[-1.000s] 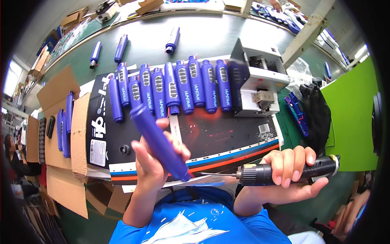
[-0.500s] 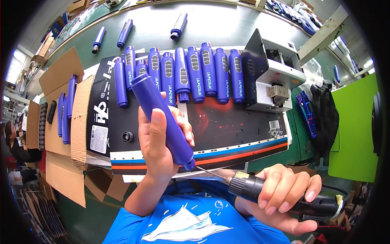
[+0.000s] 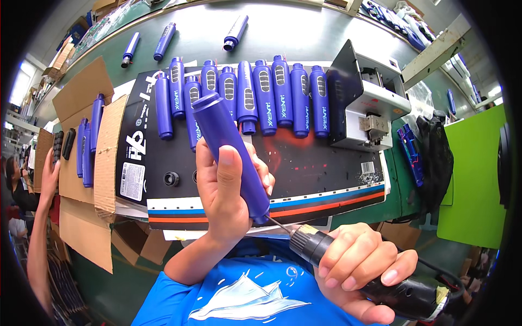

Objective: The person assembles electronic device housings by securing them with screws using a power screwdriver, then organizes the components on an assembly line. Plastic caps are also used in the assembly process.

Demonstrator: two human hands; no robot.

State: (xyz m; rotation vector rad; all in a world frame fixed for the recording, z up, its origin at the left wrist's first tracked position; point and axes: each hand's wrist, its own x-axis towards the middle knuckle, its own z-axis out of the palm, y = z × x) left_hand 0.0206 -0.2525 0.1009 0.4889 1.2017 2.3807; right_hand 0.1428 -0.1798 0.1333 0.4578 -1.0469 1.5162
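Left hand (image 3: 222, 202) grips purple plastic tube (image 3: 231, 142), right hand (image 3: 356, 262) grips black cylindrical screwdriver (image 3: 314, 248)
Thin metal bit (image 3: 280, 225) at tube's end, above black board's (image 3: 326, 165) near edge; keep both aligned

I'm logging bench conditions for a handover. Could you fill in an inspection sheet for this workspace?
Surface: dark printed board on a green table.
Work items: tilted purple handle, with the bit of a black electric screwdriver at its lower end; row of purple handles behind.
Clutter: small black ring on the board; open cardboard box at left.
Grips: left grip around the tilted handle; right grip around the screwdriver.
Cables: black cable curving near the screwdriver's rear.
Surroundings: grey-white machine; green panel at right; another person's forearm at far left.
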